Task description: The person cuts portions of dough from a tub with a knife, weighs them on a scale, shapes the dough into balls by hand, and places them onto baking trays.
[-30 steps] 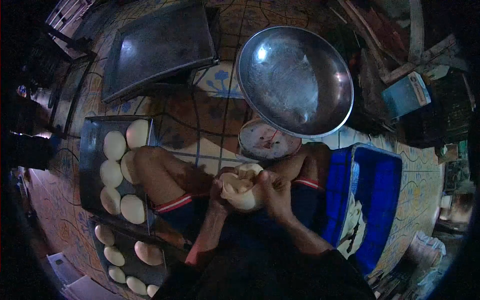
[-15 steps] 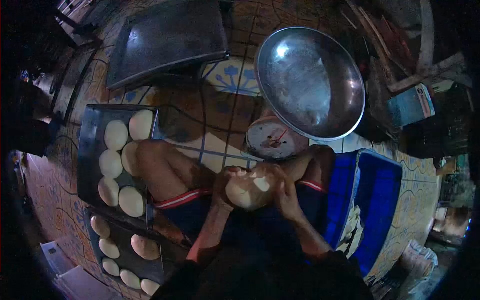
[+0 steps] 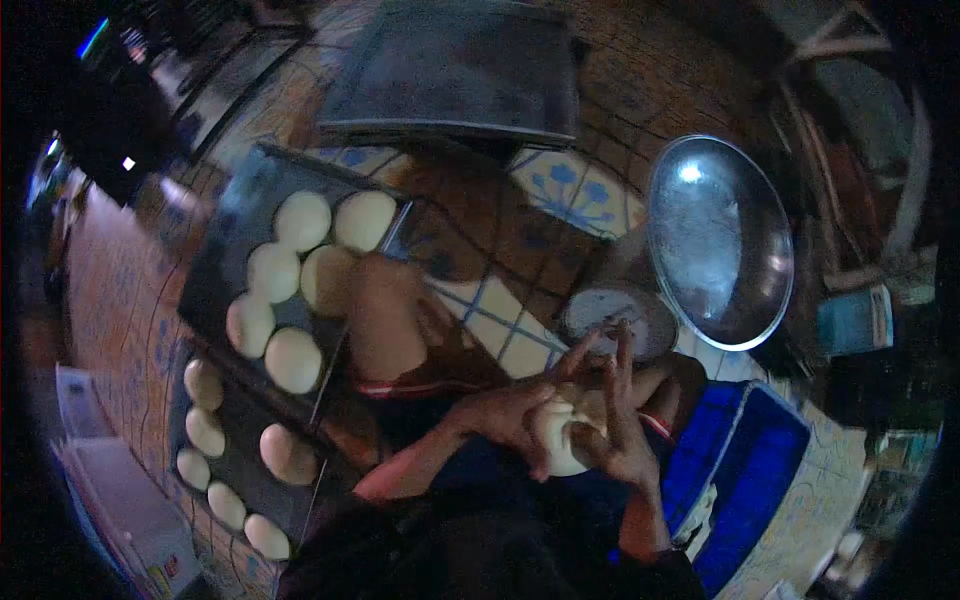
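A pale dough ball is between my two hands over my lap. My left hand cups its left side, with the thumb below and the fingers reaching over the top. My right hand grips the other side, its thumb pressed into the dough and some fingers stretched upward. Beyond the hands stands a round-dial scale, beside a wide metal bowl. At my left, one dark tray bears several dough balls, and a nearer tray bears several more.
A large dark tray lies upside down or flat at the back. A blue plastic crate with something pale inside stands at my right. Wooden beams and a light-blue box are at the far right. Patterned tiles cover the floor.
The view has turned left, so the surroundings sit further right. My hands still hold the dough ball; my right fingers have straightened upward and its thumb presses into the dough.
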### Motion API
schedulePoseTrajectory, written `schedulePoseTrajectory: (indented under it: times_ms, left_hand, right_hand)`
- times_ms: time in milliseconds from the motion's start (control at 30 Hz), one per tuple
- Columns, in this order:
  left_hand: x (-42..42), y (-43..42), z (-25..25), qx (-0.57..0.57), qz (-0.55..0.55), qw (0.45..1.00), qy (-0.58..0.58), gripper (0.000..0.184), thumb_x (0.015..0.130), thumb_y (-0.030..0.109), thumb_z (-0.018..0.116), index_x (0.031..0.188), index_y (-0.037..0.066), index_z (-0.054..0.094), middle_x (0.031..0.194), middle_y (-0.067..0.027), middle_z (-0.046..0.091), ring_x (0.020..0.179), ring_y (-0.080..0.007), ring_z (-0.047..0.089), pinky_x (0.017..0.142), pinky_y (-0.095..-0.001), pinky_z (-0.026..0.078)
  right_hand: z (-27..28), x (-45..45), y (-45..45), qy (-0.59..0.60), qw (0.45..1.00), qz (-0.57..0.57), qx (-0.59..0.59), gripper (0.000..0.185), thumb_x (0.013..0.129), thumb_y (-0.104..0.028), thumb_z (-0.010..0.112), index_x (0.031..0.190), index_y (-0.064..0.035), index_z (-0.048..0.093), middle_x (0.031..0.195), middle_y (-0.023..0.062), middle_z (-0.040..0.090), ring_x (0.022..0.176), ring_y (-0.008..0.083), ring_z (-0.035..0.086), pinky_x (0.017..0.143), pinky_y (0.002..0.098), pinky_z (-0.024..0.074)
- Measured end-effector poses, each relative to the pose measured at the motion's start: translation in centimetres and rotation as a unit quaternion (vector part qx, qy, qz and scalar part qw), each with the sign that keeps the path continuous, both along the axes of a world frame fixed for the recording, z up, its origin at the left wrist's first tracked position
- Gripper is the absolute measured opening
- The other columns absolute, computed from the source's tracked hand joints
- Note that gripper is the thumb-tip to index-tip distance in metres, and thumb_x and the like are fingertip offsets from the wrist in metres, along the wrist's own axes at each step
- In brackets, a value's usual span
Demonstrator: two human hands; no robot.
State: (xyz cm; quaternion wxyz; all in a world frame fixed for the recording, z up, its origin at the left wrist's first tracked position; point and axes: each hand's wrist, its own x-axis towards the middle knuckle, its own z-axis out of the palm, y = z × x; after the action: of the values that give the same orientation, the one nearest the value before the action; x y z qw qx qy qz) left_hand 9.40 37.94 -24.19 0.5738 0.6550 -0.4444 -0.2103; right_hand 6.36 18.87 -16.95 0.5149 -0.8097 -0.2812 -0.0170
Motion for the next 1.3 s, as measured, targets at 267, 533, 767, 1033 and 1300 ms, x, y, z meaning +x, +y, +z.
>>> schedulePoseTrajectory:
  times_ms: [267, 533, 767, 1033, 1300]
  left_hand:
    - [0.2, -1.9, 5.5, 0.056, 0.393, 0.866, -0.303, 0.066, 0.068, 0.029, 0.072, 0.128, 0.018, 0.049, 0.128, -0.0136, 0.044, 0.121, -0.0316, 0.044, 0.099, -0.0491, 0.036]
    - [1.2, 3.0, 8.6, -0.142, 0.571, 0.802, -0.106, 0.019, 0.057, 0.014, 0.065, 0.074, 0.007, 0.058, 0.085, -0.0046, 0.060, 0.096, -0.0257, 0.060, 0.091, -0.0452, 0.039]
    - [-1.8, 15.4, 11.6, 0.159, 0.591, 0.787, -0.079, 0.047, 0.077, 0.017, 0.066, 0.119, 0.002, 0.049, 0.119, -0.0159, 0.053, 0.113, -0.0315, 0.048, 0.098, -0.0413, 0.034]
    - [-6.2, 20.8, 8.0, -0.170, 0.868, 0.463, -0.059, 0.049, 0.083, 0.025, 0.061, 0.124, 0.001, 0.046, 0.124, -0.0149, 0.050, 0.116, -0.0289, 0.046, 0.101, -0.0405, 0.030]
    - [-3.5, 16.0, -1.5, -0.352, 0.747, 0.549, 0.132, 0.060, 0.088, 0.036, 0.055, 0.132, 0.001, 0.037, 0.134, -0.0156, 0.040, 0.125, -0.0282, 0.034, 0.106, -0.0414, 0.023]
  right_hand:
    - [4.0, 2.5, 6.2, 0.063, 0.939, -0.150, 0.302, 0.085, 0.083, -0.022, 0.053, 0.147, -0.0083, 0.000, 0.149, 0.0231, 0.018, 0.137, 0.0398, 0.023, 0.110, 0.0487, 0.0238]
    - [-4.7, 4.3, 6.9, 0.350, 0.850, -0.208, 0.335, 0.061, 0.094, -0.043, 0.038, 0.139, -0.0031, 0.029, 0.136, 0.0183, 0.041, 0.127, 0.0310, 0.039, 0.103, 0.0452, 0.0341]
    - [4.4, 9.4, 23.5, 0.328, 0.767, -0.040, 0.550, 0.063, 0.093, -0.045, 0.034, 0.136, 0.0005, 0.035, 0.132, 0.0205, 0.043, 0.120, 0.0340, 0.045, 0.099, 0.0482, 0.0373]
    - [2.6, 23.1, 43.8, -0.268, 0.955, 0.097, -0.085, 0.065, 0.091, -0.039, 0.052, 0.143, -0.0099, 0.028, 0.147, 0.0255, 0.018, 0.134, 0.0483, 0.018, 0.106, 0.0575, 0.0233]
    - [-3.5, 13.6, 26.9, 0.264, 0.936, 0.207, -0.108, 0.063, 0.095, -0.041, 0.042, 0.145, -0.0077, 0.023, 0.151, 0.0195, 0.017, 0.141, 0.0311, 0.012, 0.111, 0.0463, 0.0185]
